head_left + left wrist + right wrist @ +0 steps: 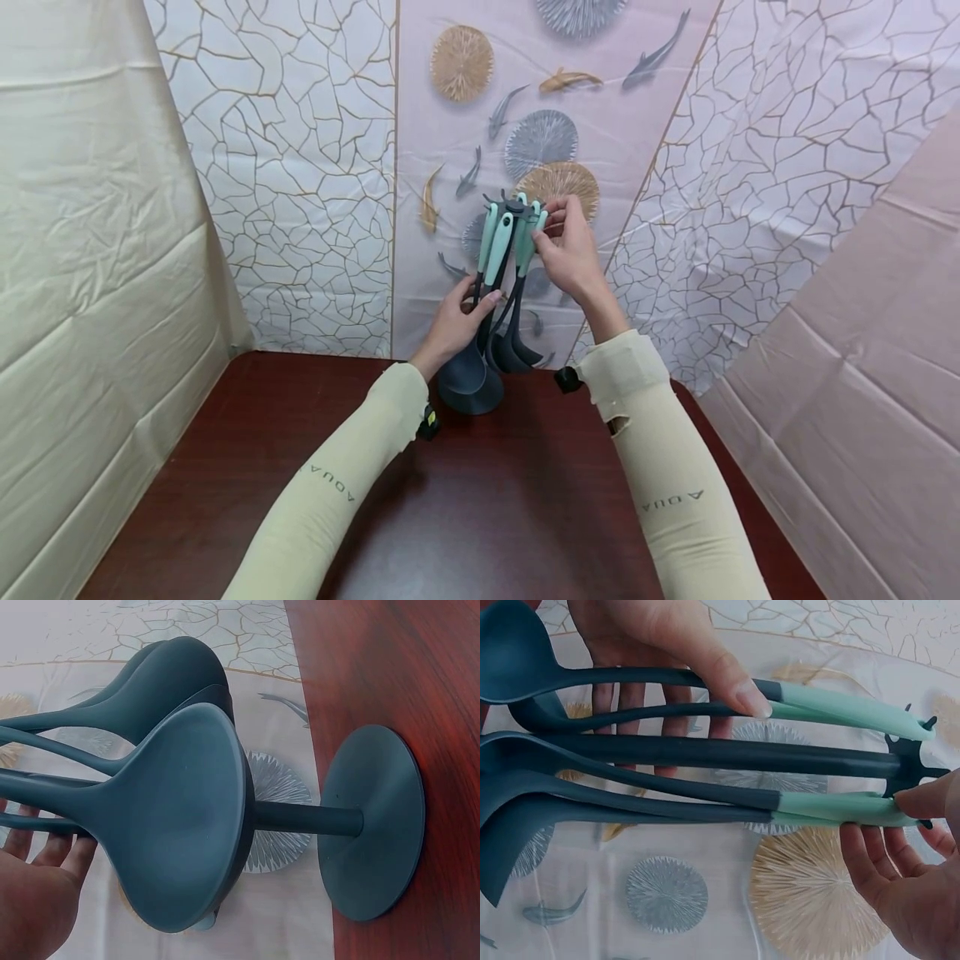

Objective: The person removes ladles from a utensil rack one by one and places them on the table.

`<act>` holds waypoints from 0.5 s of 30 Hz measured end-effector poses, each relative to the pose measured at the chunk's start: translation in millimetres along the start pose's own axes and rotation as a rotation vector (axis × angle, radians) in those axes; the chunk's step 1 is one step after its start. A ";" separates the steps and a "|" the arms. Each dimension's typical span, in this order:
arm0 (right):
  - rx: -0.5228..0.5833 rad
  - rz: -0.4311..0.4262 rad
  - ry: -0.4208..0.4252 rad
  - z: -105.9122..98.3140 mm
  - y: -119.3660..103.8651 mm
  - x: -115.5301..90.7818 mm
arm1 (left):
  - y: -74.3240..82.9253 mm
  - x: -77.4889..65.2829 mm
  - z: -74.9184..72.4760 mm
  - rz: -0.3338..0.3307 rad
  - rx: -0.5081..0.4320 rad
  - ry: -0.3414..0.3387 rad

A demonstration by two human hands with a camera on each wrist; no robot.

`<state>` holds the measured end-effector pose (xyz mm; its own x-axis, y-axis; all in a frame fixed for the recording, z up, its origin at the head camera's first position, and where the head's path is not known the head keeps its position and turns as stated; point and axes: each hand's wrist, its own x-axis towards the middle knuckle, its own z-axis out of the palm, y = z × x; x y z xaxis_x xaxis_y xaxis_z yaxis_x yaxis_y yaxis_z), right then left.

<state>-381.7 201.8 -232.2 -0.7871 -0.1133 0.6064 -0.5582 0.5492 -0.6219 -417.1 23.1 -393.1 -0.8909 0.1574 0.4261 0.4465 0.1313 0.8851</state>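
A dark utensil stand with a round base (390, 870) stands upright on the table, its central pole (780, 756) rising to a hooked top (901, 769). Several dark kitchen utensils with mint handles hang around it, among them a wide-bowled ladle (180, 802). My left hand (453, 321) grips the ladle's dark shaft on the left side, thumb in front and fingers passing behind toward the pole. Up at the hooks, my right hand (572, 254) pinches the mint handle (832, 808) of a utensil on the right side. Its thumb hides part of the hook there.
The dark red table (480, 517) spreads in front of the stand. A patterned cloth backdrop (300, 167) hangs close behind it, with cloth walls (97, 275) on both sides. Small dark wrist cameras (568, 380) sit at both cuffs.
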 end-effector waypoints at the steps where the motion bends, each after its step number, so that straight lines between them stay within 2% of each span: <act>1: -0.002 0.000 -0.010 -0.8 0.0 0.4 | 0.0 -0.3 0.0 0.000 -0.002 -0.001; 8: -0.020 0.012 -0.078 -7.1 -3.9 1.9 | -0.4 -0.8 -0.6 -0.001 -0.007 -0.006; 15: 0.012 0.000 -0.095 -7.2 -0.8 5.8 | -1.4 0.7 -1.4 -0.011 0.002 -0.010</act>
<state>-383.9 206.6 -224.7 -0.8081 -0.1915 0.5570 -0.5608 0.5396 -0.6280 -418.4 21.7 -393.8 -0.8951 0.1655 0.4141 0.4365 0.1355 0.8894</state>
